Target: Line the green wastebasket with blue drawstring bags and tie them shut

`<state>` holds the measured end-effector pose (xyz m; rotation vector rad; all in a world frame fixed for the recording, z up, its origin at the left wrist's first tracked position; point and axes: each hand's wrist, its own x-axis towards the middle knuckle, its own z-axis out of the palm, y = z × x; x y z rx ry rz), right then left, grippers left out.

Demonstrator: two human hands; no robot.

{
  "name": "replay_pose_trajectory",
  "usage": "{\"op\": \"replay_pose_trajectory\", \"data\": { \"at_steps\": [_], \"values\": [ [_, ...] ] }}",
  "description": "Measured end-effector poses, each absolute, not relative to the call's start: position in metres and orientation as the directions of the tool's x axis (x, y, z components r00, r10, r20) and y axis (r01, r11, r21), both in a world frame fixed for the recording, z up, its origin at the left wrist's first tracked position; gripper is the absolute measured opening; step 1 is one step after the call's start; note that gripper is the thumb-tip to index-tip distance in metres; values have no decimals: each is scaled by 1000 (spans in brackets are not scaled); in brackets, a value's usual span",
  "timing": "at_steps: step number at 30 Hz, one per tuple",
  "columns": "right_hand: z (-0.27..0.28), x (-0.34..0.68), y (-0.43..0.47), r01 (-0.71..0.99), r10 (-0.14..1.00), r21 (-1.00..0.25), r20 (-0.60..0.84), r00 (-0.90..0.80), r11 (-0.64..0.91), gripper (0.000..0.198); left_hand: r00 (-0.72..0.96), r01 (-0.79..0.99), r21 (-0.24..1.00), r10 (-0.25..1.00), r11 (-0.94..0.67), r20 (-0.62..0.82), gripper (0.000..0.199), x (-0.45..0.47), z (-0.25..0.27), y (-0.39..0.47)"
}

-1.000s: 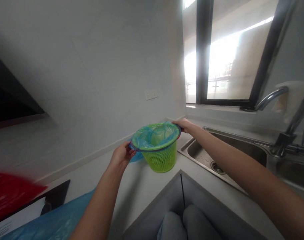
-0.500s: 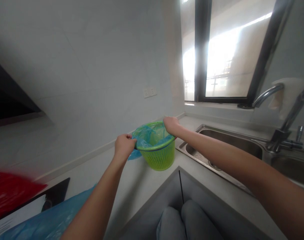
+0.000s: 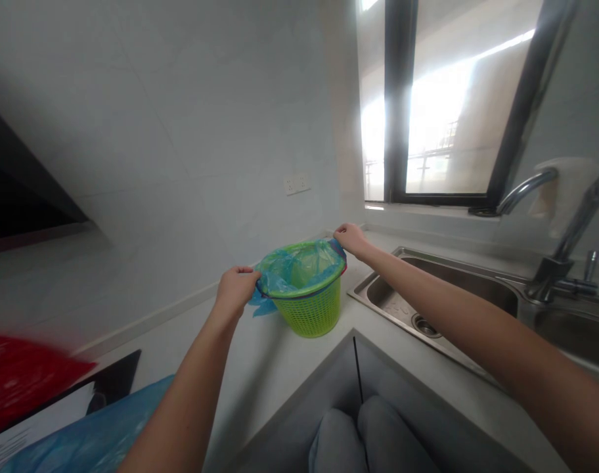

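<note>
A pale counter carries an upright green basket, a sink to its right. The basket sits between the hands, neither clearly nearer: left hand at its left rim, right hand at its far right, both hands' fingers pinching the blue bag lining it.

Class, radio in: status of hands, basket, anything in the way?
Left hand gripping bag at basket's left rim; right hand pinching bag at right rim. Basket upright on counter, bag lining it. Sink alongside, not blocking.
</note>
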<state>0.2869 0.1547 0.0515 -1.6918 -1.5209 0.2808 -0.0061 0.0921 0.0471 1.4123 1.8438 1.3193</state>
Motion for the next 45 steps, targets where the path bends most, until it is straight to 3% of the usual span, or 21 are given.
{"op": "replay_pose_trajectory", "data": {
  "at_steps": [3, 6, 9, 12, 16, 24, 31, 35, 38, 41, 45],
  "values": [
    [40, 294, 134, 499, 885, -862, 298, 358, 89, 19, -343, 360, 933, 932, 17, 116, 30, -7, 48, 81],
    [26, 293, 100, 207, 916, -977, 127, 381, 49, 24, -335, 270, 962, 940, 35, 60, 36, -6, 48, 73],
    [14, 285, 63, -50, 983, -997, -74, 166, -67, 44, -293, 238, 967, 956, 86, -13, 44, -7, 47, 70],
    [8, 272, 37, -275, 994, -955, -97, -57, -109, 34, -216, 204, 968, 971, 144, -99, 45, -7, 45, 71],
    [9, 261, 29, -296, 996, -951, -83, -23, -86, 15, -253, 147, 976, 960, 159, -119, 35, -5, 41, 77],
    [6, 262, 34, -385, 983, -905, -175, -57, -184, 27, -292, 171, 975, 953, 141, -87, 17, -2, 35, 80],
    [22, 267, 29, -349, 979, -916, -173, -108, -200, 23, -294, 311, 944, 956, 113, -18, 16, -1, 38, 76],
    [39, 268, 34, -321, 978, -924, -191, -86, -209, 23, -253, 520, 850, 965, 82, 62, 22, -1, 42, 75],
    [52, 264, 43, -281, 978, -937, -195, -77, -209, 20, -250, 574, 815, 965, 82, 80, 23, 0, 43, 75],
    [63, 254, 54, -315, 961, -914, -204, -185, -254, 19, -269, 560, 825, 959, 82, 88, 19, 3, 40, 76],
    [70, 240, 71, -532, 926, -789, -121, -358, -308, 23, -281, 495, 865, 957, 85, 67, 12, 11, 35, 77]
  ]
}}
